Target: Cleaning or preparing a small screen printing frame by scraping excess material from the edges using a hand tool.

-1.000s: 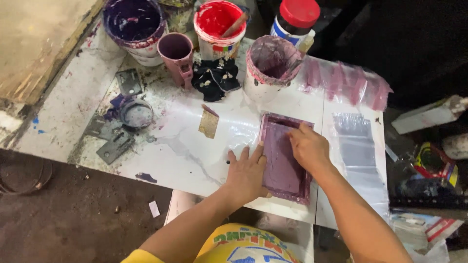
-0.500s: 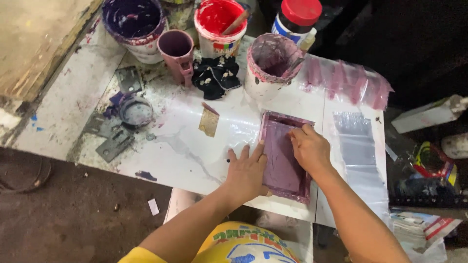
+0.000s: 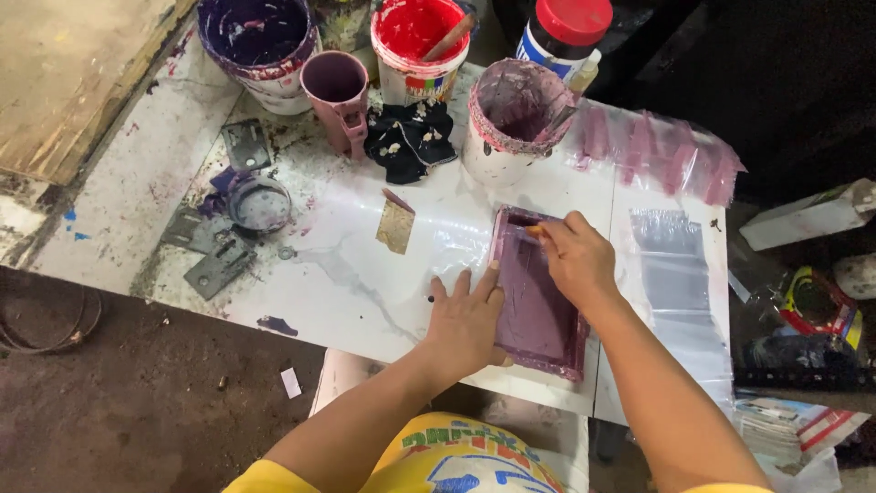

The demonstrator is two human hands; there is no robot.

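At the far left of the white table [image 3: 365,283], a bucket of dark purple paint [image 3: 257,36] stands beside a mauve cup [image 3: 334,82], with a small round tin [image 3: 259,203] and grey metal plates [image 3: 217,267] nearer the front edge. A red paint bucket [image 3: 415,41] sits behind a crumpled black cloth [image 3: 411,137]. The left hand [image 3: 465,319] lies flat, fingers spread, pressing the left rail of the purple-stained printing frame [image 3: 534,315] (it holds down rather than grasps). The right hand [image 3: 577,260] is closed on something small over the frame's upper part, probably a scraper, though the fingers hide it. Clear plastic bags [image 3: 680,274] lie just right of the frame.
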